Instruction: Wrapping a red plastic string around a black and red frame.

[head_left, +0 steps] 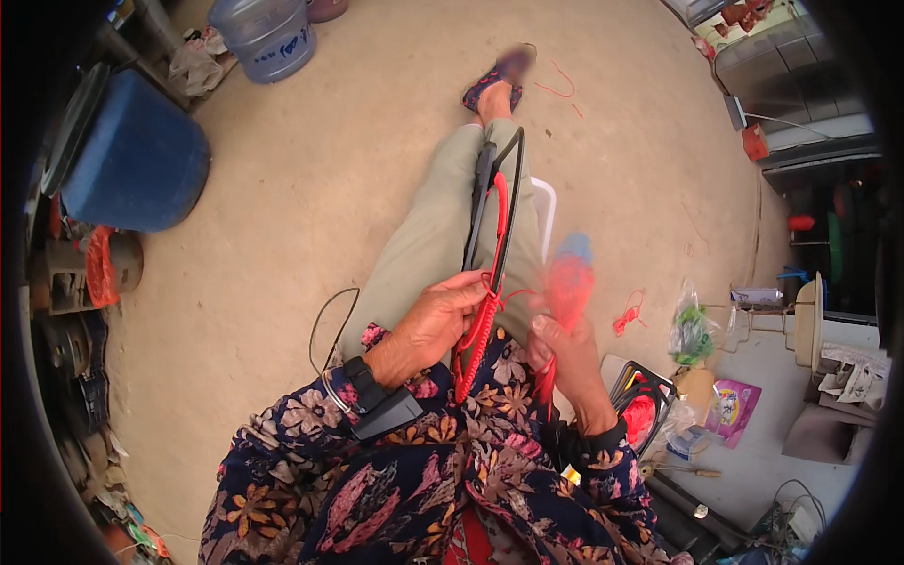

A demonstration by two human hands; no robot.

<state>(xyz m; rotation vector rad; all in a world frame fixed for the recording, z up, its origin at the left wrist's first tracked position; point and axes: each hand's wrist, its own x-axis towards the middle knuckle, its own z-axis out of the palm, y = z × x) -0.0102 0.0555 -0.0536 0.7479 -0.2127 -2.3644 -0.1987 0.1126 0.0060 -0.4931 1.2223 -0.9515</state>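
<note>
My left hand [438, 315] is closed, its thumb and fingertips pinching a narrow black frame [517, 179] that lies lengthwise over my lap. Red cord [478, 341] winds in tight coils round the frame's near part, and a smooth red stretch shows farther up. Right of it, my right hand [568, 363] is closed round a bundle of red cord [568, 287], smeared by motion, with a blurred blue tip. A loose red strand runs from the frame toward this hand. Red cord also hangs below my right fingers.
A blue bin [137, 155] and a clear water jug [264, 42] stand at the far left. Red cord scraps [628, 315] lie on the floor. At right are a black basket [645, 391] holding red material, a purple packet [734, 411] and a plastic bag [692, 330].
</note>
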